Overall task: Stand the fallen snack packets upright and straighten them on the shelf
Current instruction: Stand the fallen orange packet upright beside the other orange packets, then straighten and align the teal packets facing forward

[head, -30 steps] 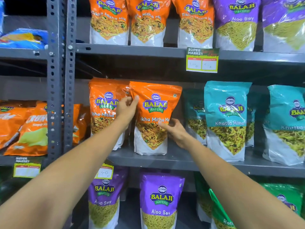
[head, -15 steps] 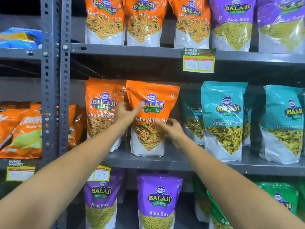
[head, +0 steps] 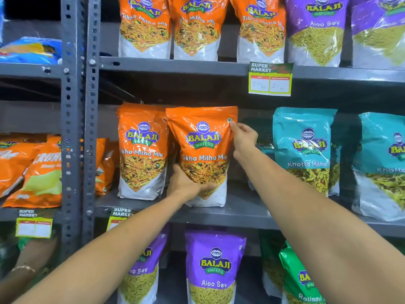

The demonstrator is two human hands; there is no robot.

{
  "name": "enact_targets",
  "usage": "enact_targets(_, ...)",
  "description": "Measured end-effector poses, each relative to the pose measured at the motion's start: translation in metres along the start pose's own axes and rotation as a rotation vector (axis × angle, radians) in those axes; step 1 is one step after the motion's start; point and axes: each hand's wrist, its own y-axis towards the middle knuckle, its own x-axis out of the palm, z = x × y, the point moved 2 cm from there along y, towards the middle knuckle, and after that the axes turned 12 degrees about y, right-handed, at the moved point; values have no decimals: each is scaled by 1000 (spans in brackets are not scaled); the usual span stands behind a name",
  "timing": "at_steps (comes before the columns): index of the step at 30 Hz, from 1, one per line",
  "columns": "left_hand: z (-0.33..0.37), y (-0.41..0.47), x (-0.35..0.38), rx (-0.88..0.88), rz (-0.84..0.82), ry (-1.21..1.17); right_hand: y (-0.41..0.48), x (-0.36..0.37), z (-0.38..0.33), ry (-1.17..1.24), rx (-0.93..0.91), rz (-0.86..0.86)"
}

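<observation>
An orange Tikha Mitha Mix packet point(head: 202, 137) stands upright on the middle grey shelf point(head: 245, 212). My left hand point(head: 186, 183) grips its lower left part, fingers wrapped across the front. My right hand point(head: 243, 139) pinches its upper right edge. A second orange packet point(head: 141, 150) stands upright just to its left, partly overlapped by it. Teal Khatta Mitha packets point(head: 303, 148) stand to the right, with a darker one point(head: 263, 137) set back behind my right hand.
A perforated grey upright post point(head: 75, 119) divides the bays. Orange chip bags point(head: 37, 172) lie slumped in the left bay. Orange and purple packets point(head: 315, 29) line the top shelf; purple Aloo Sev packets point(head: 215, 266) and a green packet point(head: 300, 279) stand below. Another person's hand point(head: 28, 260) shows at lower left.
My left hand dropped from the packet's upper left to its lower left. My right hand rose from the lower right to the upper right edge. The packet stands straighter.
</observation>
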Motion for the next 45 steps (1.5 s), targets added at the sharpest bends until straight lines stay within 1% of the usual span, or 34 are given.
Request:
enact_targets(3, -2, 5, -2, 27, -27, -14, -2, -15, 6, -70, 27, -133)
enact_targets(6, -7, 8, -1, 62, -70, -30, -16, -41, 21, -265, 186, -381)
enact_targets(8, -12, 10, 0, 113, -133, -40, -29, -58, 43, -397, 305, -564)
enact_targets(9, -14, 11, -1, 131, -180, -62, -34, -63, 52, -436, 320, -625)
enact_targets(10, -16, 13, -3, 140, -223, -85, -37, -66, 58, -450, 302, -648)
enact_targets(11, -17, 15, -3, 145, -246, -99, -39, -68, 62, -436, 270, -646)
enact_targets(13, -18, 16, -3, 146, -223, -81, -38, -67, 65, -398, 220, -615)
enact_targets(15, -17, 16, -1, 134, -176, -45, -38, -66, 65, -377, 207, -590)
enact_targets(17, -17, 16, 1, 137, -167, -41, -37, -68, 69, -359, 213, -563)
enact_targets(20, -17, 16, 2, 143, -186, -19, -36, -72, 74, -377, 202, -539)
enact_targets(22, -19, 15, 1, 129, -157, -1, -40, -74, 75, -454, 179, -514)
enact_targets(24, -24, 10, -3, 118, -19, 14, -46, -78, 72, -614, 55, -447)
enact_targets(26, -27, 0, -8, 126, 180, 71, -52, -88, 66, -739, -157, -377)
enact_targets(27, -27, -6, -9, 156, 248, 102, -56, -96, 62, -792, -261, -362)
enact_targets(28, -25, -12, -9, 195, 281, 127, -60, -105, 57, -847, -353, -357)
enact_targets(31, -6, -30, 5, 317, 257, 162, -63, -144, 32, -976, -599, -300)
enact_targets(34, 26, -47, 28, 419, 220, 137, -60, -185, -4, -1090, -878, -119)
enact_targets(35, 39, -53, 37, 461, 209, 117, -55, -199, -16, -1101, -923, -51)
enact_targets(36, 52, -58, 48, 500, 198, 100, -49, -213, -26, -1096, -910, 19)
enact_targets(38, 78, -66, 69, 524, 156, 83, -34, -240, -41, -1007, -767, 108)
enact_targets(40, 103, -72, 92, 487, 50, 73, -18, -263, -47, -754, -547, 107)
enact_targets(42, 126, -76, 112, 446, -78, 77, -2, -280, -46, -492, -283, 33)
enact_targets(43, 134, -76, 119, 429, -129, 89, 5, -285, -44, -433, -165, -34)
enact_targets(45, 148, -74, 131, 373, -235, 102, 19, -293, -39, -444, -15, -167)
